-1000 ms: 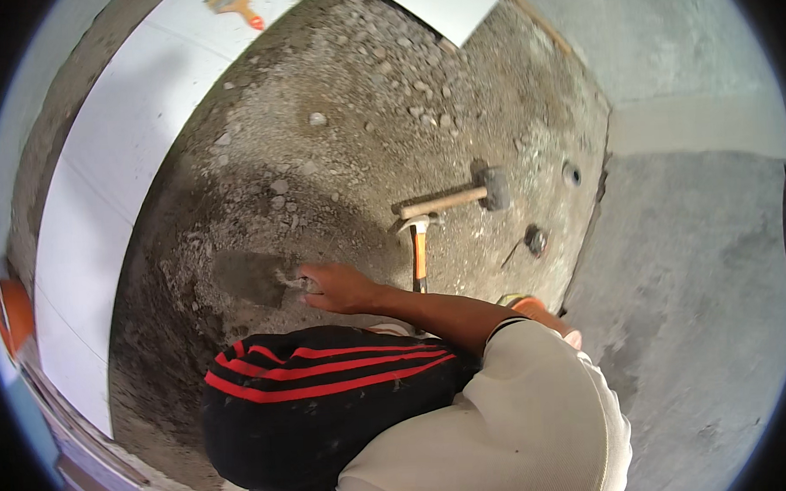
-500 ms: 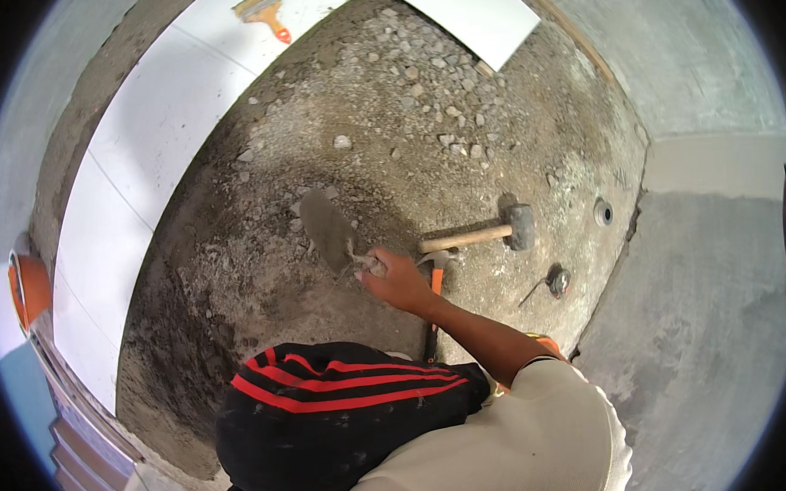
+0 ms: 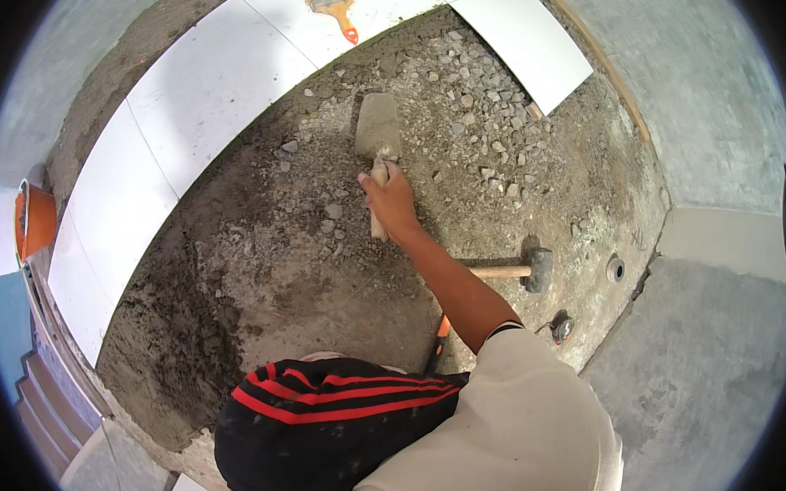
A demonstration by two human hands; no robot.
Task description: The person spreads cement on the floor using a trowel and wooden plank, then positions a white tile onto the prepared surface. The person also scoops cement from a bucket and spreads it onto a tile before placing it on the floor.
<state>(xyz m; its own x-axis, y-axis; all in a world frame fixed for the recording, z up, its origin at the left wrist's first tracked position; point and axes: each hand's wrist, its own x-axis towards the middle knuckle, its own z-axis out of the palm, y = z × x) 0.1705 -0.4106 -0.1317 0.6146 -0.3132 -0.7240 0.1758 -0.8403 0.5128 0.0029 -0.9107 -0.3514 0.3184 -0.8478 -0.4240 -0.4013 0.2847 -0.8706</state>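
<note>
My right hand [image 3: 391, 202] is closed round the pale handle of a trowel [image 3: 377, 128]. The broad grey blade points away from me over rough ground of gravel and dirt [image 3: 334, 108]; whether it touches the ground I cannot tell. Loose grey stones [image 3: 484, 110] are scattered to the right of the blade. My left hand does not show. Close to my right forearm lie a rubber mallet [image 3: 539, 270] with a wooden handle, partly hidden by the arm, and a tool with an orange and black handle [image 3: 438, 342], its head hidden.
White tiles [image 3: 219, 77] curve along the left and far side, with a wide brush [image 3: 334, 7] on them. Another white tile [image 3: 525, 47] lies far right. A round drain pipe [image 3: 616, 269] and a small round dark object [image 3: 561, 328] sit at right. An orange bucket [image 3: 37, 221] stands far left.
My right hand has carried the trowel forward, and the blade has swung from pointing left to pointing straight ahead. The view has shifted, and my forearm covers part of the mallet's handle.
</note>
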